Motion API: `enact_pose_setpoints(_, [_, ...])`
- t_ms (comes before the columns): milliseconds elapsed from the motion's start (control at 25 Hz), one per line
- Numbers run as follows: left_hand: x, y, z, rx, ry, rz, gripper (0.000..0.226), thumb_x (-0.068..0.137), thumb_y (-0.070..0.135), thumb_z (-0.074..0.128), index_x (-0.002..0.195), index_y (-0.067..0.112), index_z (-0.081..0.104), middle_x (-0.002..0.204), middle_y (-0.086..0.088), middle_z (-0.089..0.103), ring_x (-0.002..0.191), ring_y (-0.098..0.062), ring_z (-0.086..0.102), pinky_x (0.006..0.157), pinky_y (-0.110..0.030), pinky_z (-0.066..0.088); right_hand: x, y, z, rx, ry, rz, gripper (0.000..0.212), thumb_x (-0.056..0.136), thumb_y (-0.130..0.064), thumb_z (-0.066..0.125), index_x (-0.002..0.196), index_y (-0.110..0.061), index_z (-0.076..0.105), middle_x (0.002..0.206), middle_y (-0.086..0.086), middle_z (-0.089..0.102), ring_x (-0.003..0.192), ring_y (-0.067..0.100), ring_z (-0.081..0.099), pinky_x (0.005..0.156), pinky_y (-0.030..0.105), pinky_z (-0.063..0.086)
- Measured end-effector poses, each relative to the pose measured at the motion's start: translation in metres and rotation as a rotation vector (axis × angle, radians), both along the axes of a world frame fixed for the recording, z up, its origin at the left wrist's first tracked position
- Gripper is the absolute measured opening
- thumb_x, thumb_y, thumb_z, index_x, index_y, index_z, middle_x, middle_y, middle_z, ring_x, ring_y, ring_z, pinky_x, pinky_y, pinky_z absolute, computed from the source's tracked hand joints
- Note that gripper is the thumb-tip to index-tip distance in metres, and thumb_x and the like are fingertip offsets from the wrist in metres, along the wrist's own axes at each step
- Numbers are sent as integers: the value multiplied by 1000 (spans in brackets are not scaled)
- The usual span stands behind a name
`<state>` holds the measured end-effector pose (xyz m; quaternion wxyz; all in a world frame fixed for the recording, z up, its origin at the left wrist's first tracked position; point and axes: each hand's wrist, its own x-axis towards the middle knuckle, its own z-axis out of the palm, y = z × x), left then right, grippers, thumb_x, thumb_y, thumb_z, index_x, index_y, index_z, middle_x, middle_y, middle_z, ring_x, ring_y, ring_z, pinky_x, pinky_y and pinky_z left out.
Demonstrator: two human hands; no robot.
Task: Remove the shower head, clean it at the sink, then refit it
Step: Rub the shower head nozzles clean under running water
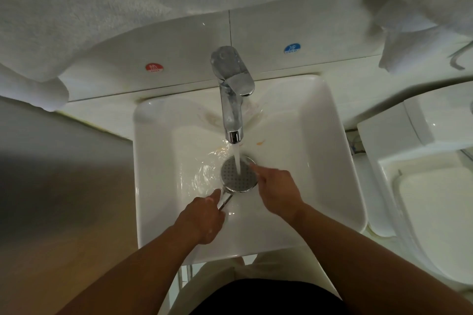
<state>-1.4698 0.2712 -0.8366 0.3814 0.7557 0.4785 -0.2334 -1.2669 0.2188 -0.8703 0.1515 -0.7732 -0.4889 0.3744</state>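
The shower head (236, 176) lies face up directly under the tap (231, 89) spout, in the running stream over the sink (340, 161). It looks like a light, rigid chromed piece, and being wet it is likely slippery. The slim handle is the surest hold, and the left hand (202, 215) is curled round it, nearer the person than the tap. The right hand (277, 192) grips nothing, one straight forefinger touching the spray face. Towels (102, 20) hang above the tap and a toilet (422, 186) stands to its right, neither in the way
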Motion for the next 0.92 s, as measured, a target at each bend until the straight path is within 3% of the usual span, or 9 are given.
enact_pose_setpoints(160, [3,-2,3,38,54,16,58,99,33,46,154,25,28,123,-12,67,99,-27,68,84,-36,54,-1,7,4,-21,-81,86,46,101,-25,42,142,-41,51,112,12,74,93,31,70,83,38,58])
enact_pose_setpoints(280, [5,-3,3,86,112,29,61,100,32,44,157,26,22,124,-11,65,93,-23,65,81,-35,53,0,10,5,-52,-77,165,45,102,-29,40,142,-45,50,116,13,73,93,31,70,84,40,59])
enact_pose_setpoints(360, [4,-2,2,116,141,-7,63,101,32,43,158,27,18,125,-10,64,98,-24,67,82,-35,52,2,17,9,-35,-87,141,46,100,-29,41,142,-47,49,119,12,72,98,34,69,86,41,58])
enact_pose_setpoints(480, [6,2,3,120,171,-39,63,101,32,43,158,26,17,126,-11,63,104,-27,67,85,-38,53,-3,15,11,-32,-86,280,46,102,-25,42,144,-43,49,123,13,71,102,35,68,89,43,57])
enact_pose_setpoints(720, [4,3,4,133,198,-81,66,101,33,41,159,28,11,130,-10,61,108,-27,65,90,-40,54,-2,18,11,-13,-117,314,49,100,-23,41,144,-45,46,109,13,72,92,34,69,79,41,59])
enact_pose_setpoints(920, [5,1,6,116,181,-28,63,100,32,42,158,28,17,127,-12,62,104,-27,66,86,-39,54,-4,6,3,-4,-73,326,43,105,-31,38,144,-46,48,115,11,74,85,22,67,79,32,56])
